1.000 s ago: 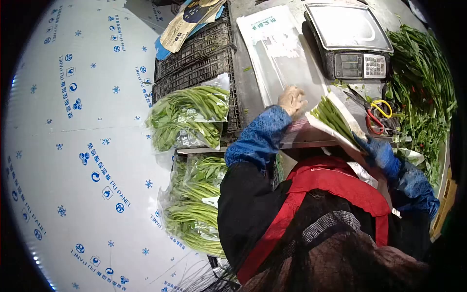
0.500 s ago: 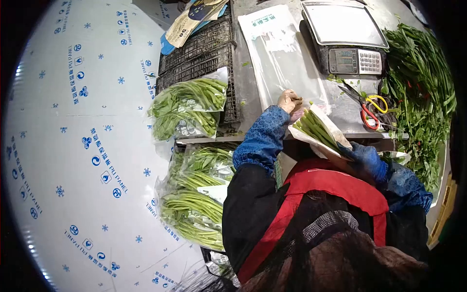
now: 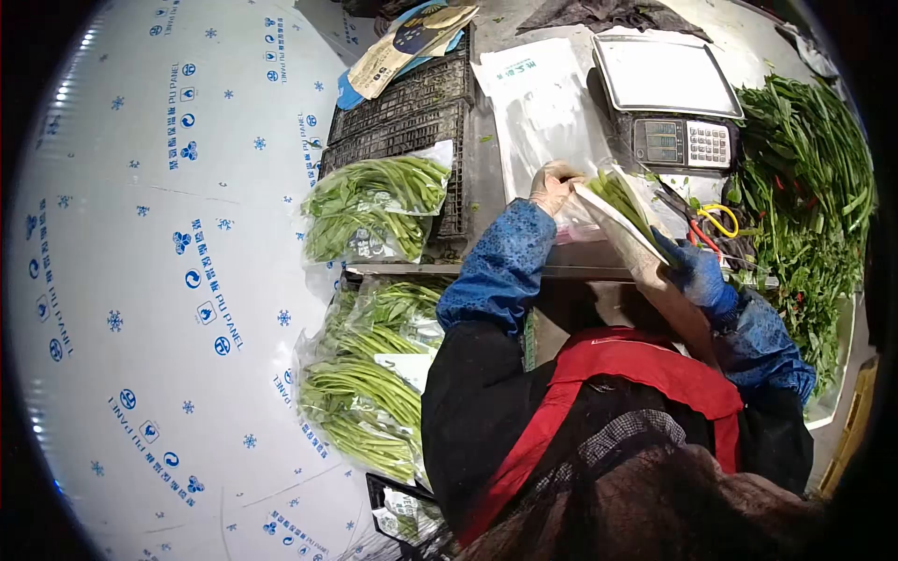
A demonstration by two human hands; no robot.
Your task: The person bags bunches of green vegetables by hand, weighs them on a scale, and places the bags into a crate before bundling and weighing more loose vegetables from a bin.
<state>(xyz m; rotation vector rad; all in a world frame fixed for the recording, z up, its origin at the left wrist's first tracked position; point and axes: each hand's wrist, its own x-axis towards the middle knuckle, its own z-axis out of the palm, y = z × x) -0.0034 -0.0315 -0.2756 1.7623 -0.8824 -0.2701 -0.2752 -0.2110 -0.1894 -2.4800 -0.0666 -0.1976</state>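
Note:
A bundle of green leafy stems lies in a pale, paper-like wrap, tilted across the table's front edge. My left hand has its fingers closed at the upper corner of this wrap, beside the stem ends. My right hand, in a blue glove, is closed around the wrapped bundle from the right side; its fingertips are partly hidden. Under and beyond my left hand lies a stack of clear plastic bags. Scissors with red and yellow handles lie just past my right hand.
A digital scale stands at the back. Loose leafy greens are heaped on the right. Bagged greens rest on black crates at left, with more bagged greens below. A printed sack lies on the crates.
My left hand has moved from the bag stack to the wrap's upper corner. The wrapped bundle is raised and farther forward, and my right hand has moved slightly with it.

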